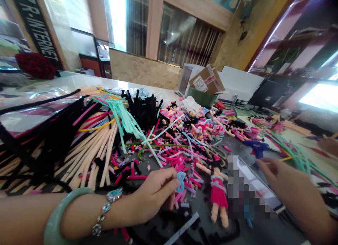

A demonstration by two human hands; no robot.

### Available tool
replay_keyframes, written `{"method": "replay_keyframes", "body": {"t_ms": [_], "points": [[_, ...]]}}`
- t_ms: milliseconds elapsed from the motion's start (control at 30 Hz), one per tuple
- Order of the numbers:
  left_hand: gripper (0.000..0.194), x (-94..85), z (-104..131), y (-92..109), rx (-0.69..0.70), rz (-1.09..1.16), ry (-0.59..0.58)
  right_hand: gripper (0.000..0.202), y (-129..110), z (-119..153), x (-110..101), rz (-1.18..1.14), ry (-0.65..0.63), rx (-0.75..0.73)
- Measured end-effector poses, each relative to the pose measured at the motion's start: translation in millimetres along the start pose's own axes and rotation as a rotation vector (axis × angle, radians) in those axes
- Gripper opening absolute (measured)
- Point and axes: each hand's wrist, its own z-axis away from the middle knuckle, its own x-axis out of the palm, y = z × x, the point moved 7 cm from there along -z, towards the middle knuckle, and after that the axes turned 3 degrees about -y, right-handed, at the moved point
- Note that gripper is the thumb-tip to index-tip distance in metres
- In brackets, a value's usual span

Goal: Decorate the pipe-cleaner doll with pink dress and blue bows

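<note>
Pinched between the thumb and fingers of my left hand is a small light-blue looped piece. My right hand reaches in from the right, its fingertips at a dark-blue tool, which looks like a glue gun; how firmly they grip it is hard to see. Between my hands a doll in a pink skirt lies on the dark table, with peach arms and legs. A phone-like device, partly pixelated, lies beside the doll, under my right hand.
Peach and black fuzzy stems spread at left, mint stems beside them. Cut pink and purple pieces cover the middle. Several small dolls, scissors and a cardboard box sit behind. Another person's hand shows at far right.
</note>
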Motion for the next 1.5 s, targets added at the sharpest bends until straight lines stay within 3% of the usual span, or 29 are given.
{"method": "replay_keyframes", "body": {"t_ms": [100, 233, 367, 633, 833, 1133, 1500], "points": [[0.03, 0.6, 0, 1, -0.016, 0.023, -0.007, 0.043, -71, 42, -11, -0.184, 0.03, -0.138], [0.03, 0.1, 0, 3, 0.017, 0.054, -0.002, 0.026, -158, 83, -10, -0.44, -0.019, -0.356], [0.029, -0.3, 1, 3, 0.043, 0.081, -0.004, 0.016, -195, 98, 0, -0.643, -0.113, -0.384], [0.027, -1.2, 5, 10, 0.109, 0.125, 0.001, 0.017, -204, 97, 16, -0.858, -0.361, -0.274], [0.027, -1.2, 5, 8, 0.097, 0.129, 0.011, 0.017, -206, 96, 16, -0.993, -0.385, -0.236], [0.028, -0.1, 4, 8, 0.128, 0.158, -0.006, 0.013, -202, 97, 7, -0.931, -0.186, -0.287], [0.027, 0.9, 4, 8, 0.164, 0.144, -0.024, 0.01, -204, 102, -7, -0.791, 0.019, -0.48]]}}
